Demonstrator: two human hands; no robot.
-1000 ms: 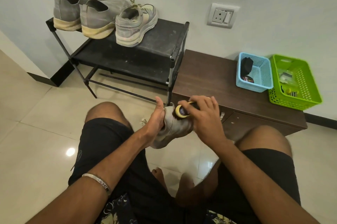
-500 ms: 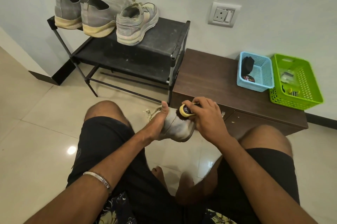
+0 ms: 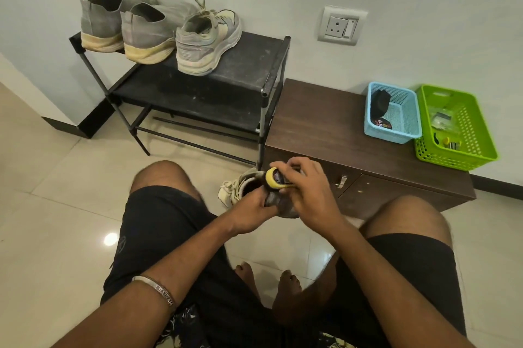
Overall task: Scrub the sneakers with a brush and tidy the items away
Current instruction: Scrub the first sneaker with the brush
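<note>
The left hand [image 3: 256,210] grips a sneaker [image 3: 246,186] by its back part, with the fingers curled round it. The sneaker is held up in the air between the person's two knees, just in front of the brown cabinet [image 3: 339,132]. Its white laces hang out on the left side. The right hand [image 3: 307,192] holds a small brush [image 3: 273,178] with a yellow end. The fingers are bent round the brush, and the brush sits against the top of the sneaker.

The person sits with bare feet on the shiny tile floor [image 3: 56,206] and wears black shorts. There is a silver bracelet [image 3: 154,288] on the left wrist.

Behind, a black shoe rack [image 3: 249,64] stands by the wall. Three shoes sit on its top shelf. Two are tall gray shoes [image 3: 127,28] side by side. The third is another sneaker [image 3: 206,42] just beside them, and it looks like the one in the hands.

On top of the cabinet are two baskets, touching each other. The blue basket [image 3: 396,127] has a dark thing in it. The green basket [image 3: 467,149] has a few small things in it, too small to tell. A white wall socket [image 3: 342,24] is on the wall above the cabinet.
</note>
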